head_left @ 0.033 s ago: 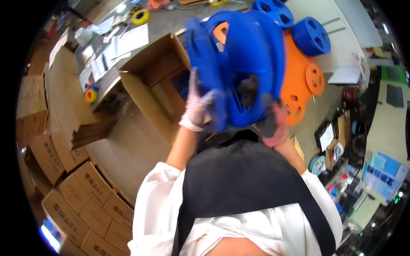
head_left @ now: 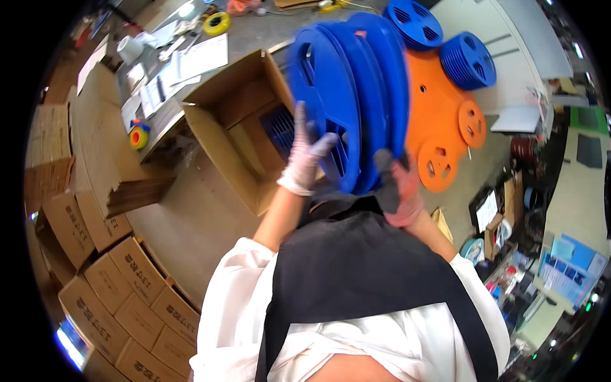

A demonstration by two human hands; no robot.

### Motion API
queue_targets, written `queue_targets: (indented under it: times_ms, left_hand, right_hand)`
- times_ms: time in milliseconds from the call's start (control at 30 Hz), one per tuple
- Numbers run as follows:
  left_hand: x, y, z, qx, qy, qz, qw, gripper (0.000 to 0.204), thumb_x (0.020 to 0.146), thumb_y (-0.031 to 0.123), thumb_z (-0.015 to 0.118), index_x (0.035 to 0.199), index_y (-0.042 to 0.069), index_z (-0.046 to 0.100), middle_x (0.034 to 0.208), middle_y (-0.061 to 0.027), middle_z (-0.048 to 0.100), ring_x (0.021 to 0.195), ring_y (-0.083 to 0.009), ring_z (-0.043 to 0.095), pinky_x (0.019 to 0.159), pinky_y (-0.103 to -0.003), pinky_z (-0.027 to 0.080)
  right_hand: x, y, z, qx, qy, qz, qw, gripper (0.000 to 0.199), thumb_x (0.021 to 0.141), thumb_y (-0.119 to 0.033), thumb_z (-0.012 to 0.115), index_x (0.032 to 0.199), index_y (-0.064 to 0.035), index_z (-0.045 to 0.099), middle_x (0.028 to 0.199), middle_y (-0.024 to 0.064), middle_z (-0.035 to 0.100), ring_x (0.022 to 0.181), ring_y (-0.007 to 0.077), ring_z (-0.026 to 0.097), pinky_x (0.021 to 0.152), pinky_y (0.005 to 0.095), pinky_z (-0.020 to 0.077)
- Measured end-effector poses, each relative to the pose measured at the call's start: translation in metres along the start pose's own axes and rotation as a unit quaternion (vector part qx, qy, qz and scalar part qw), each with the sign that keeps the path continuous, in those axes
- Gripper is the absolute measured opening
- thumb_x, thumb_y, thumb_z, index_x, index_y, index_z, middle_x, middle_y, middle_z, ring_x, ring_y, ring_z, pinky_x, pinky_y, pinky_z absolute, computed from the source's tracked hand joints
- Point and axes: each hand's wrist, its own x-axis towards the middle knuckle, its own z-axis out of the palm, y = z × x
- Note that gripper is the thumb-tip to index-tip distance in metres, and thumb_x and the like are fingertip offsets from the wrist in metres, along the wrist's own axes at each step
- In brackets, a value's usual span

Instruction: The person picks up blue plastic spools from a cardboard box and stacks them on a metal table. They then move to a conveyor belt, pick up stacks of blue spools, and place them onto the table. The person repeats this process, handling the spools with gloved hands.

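Note:
Several large blue plastic reels (head_left: 331,83) stand on edge between my hands in front of my black apron, close together and tilted. My left hand (head_left: 304,156), in a pale glove, presses the leftmost reel's outer face with its fingers stretched upward. Low on the right side of the stack, my gloved right hand (head_left: 402,191) with dark fingertips touches the reels' rims; part of its grip is hidden. Just left of the stack, an open cardboard carton (head_left: 223,149) has more dark blue slotted parts (head_left: 277,130) inside.
Right of the reels is an orange plate-like surface (head_left: 436,95) with round orange discs (head_left: 471,124). Two stacks of smaller blue reels (head_left: 468,60) stand beyond it. Papers (head_left: 200,57) and tape rolls (head_left: 216,24) lie on the grey table. Cartons (head_left: 130,299) are piled at lower left.
The reels have come closer together, closing the wide gap between them. The leftmost one has turned its face more into view. My right hand has moved slightly left.

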Motion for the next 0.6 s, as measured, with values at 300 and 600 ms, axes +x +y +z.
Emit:
queue_targets:
  times_ms: [300,600]
  left_hand:
    - [-0.034,0.065,-0.025,-0.246,-0.069,-0.034,0.966,0.06,0.078,0.022,0.063,0.132,0.005,0.041,0.111,-0.0127,0.058,0.106,-0.0261,0.058,0.094,-0.043,0.047]
    - [-0.063,0.095,-0.05,-0.381,-0.104,0.0,0.919,0.082,0.072,0.041,0.072,0.134,0.003,0.035,0.119,-0.0121,0.048,0.111,-0.0235,0.052,0.102,-0.036,0.043]
  right_hand:
    - [-0.001,-0.012,0.036,-0.29,0.052,-0.094,0.951,0.052,0.079,-0.017,0.064,0.126,-0.0003,0.05,0.113,0.0158,0.06,0.103,0.0272,0.059,0.09,0.0331,0.0443]
    - [0.0,-0.039,-0.065,0.032,0.024,-0.187,0.982,0.047,0.096,-0.026,0.047,0.133,0.0025,0.039,0.101,0.0055,0.057,0.083,0.0123,0.055,0.076,0.0235,0.0527]
